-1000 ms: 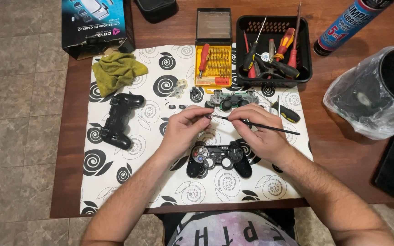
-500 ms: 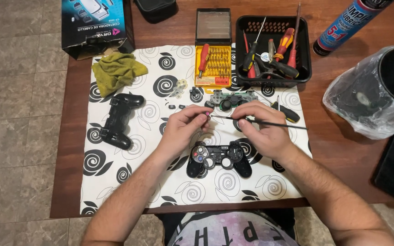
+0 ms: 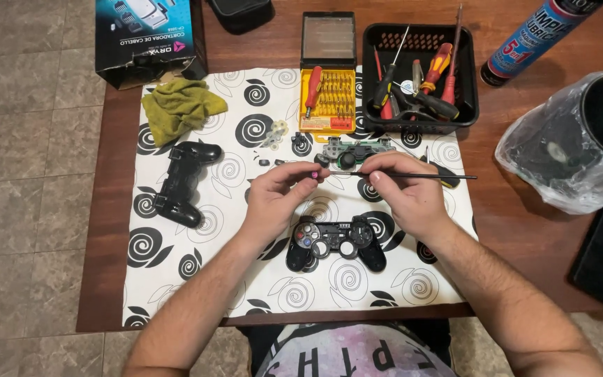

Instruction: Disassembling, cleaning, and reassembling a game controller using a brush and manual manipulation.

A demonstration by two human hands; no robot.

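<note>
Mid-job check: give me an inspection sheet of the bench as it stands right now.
Surface: wooden table with a white spiral-print mat over it.
Job's things: thin black tool held level; tiny pink part at the fingertips; front shell of a black controller below the hands; circuit board above them.
Clutter: black back shell, green cloth, yellow bit case, black basket of screwdrivers, spray can, cardboard box, bagged black object.
Grippers: left hand pinches the pink part; right hand grips the tool.
Cables: nothing seen.
Surroundings: tiled floor.
</note>
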